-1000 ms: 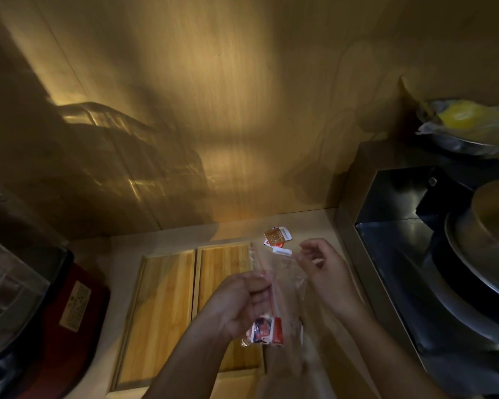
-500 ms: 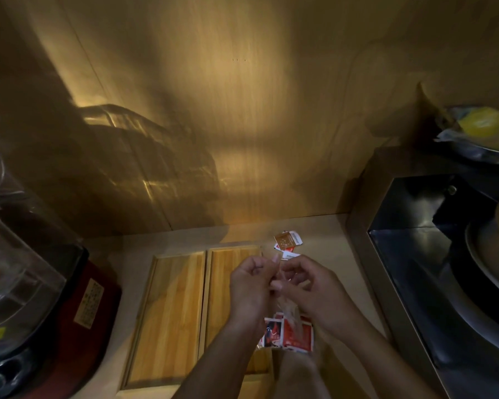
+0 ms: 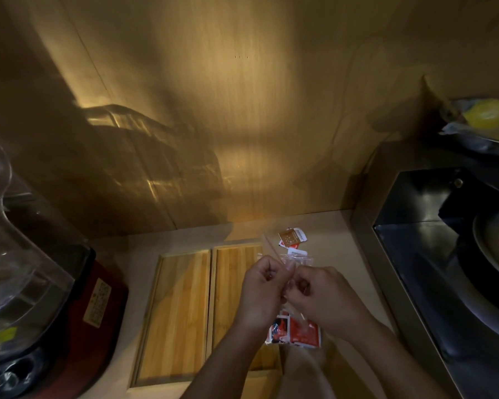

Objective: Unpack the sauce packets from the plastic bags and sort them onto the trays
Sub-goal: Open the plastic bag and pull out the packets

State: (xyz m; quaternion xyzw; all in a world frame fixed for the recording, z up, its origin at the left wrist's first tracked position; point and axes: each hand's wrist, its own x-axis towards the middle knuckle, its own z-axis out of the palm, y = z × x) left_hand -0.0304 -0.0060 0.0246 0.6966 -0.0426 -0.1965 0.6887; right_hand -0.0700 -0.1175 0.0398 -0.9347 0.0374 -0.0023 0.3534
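My left hand (image 3: 261,286) and my right hand (image 3: 319,298) meet above the counter, each pinching the top of a clear plastic bag (image 3: 298,259). Red and white sauce packets (image 3: 296,332) hang inside the bag below my hands. Two shallow bamboo trays lie side by side on the counter: the left tray (image 3: 173,315) and the right tray (image 3: 231,272), which my left hand partly covers. A brown packet (image 3: 290,237) and a red and white packet (image 3: 296,251) lie loose on the counter behind the bag.
A blender with a clear jug (image 3: 15,269) on a red base (image 3: 98,309) stands at the left. At the right is a steel sink (image 3: 432,254) with a round pan (image 3: 496,254). A bowl with yellow contents (image 3: 487,122) sits far right. A wooden wall (image 3: 213,110) closes the back.
My hands have come together from apart and now both pinch the bag's top. The view has shifted slightly, bringing the blender jug further in.
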